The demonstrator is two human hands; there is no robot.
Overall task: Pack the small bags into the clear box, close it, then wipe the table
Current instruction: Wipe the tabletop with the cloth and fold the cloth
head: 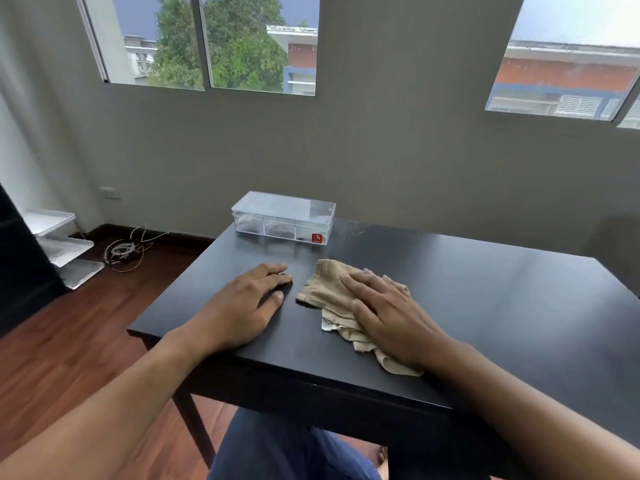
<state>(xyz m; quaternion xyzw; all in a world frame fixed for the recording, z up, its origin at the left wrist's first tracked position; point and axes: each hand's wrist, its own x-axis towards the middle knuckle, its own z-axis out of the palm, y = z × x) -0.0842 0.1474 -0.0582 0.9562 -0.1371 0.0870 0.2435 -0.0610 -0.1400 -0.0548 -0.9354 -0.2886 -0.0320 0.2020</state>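
The left hand (250, 299) lies flat and relaxed on the table (485, 306) near its front left corner, holding nothing. The lidded clear box (283, 217), dark shapes dimly visible inside, sits at the far edge. Right of centre, the right hand (388, 315) presses spread fingers on the tan cloth (323, 289); soft, light and prone to bunching, it is probably best driven under a flat palm.

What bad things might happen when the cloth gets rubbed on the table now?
1. The clear box stands at the far edge of the table; a long wipe toward it might push it off.
2. The cloth is crumpled and part of it lies at the near edge, so it may slip off or wipe patchily under the right hand.
3. The left hand rests flat on the table, so that spot may get missed.
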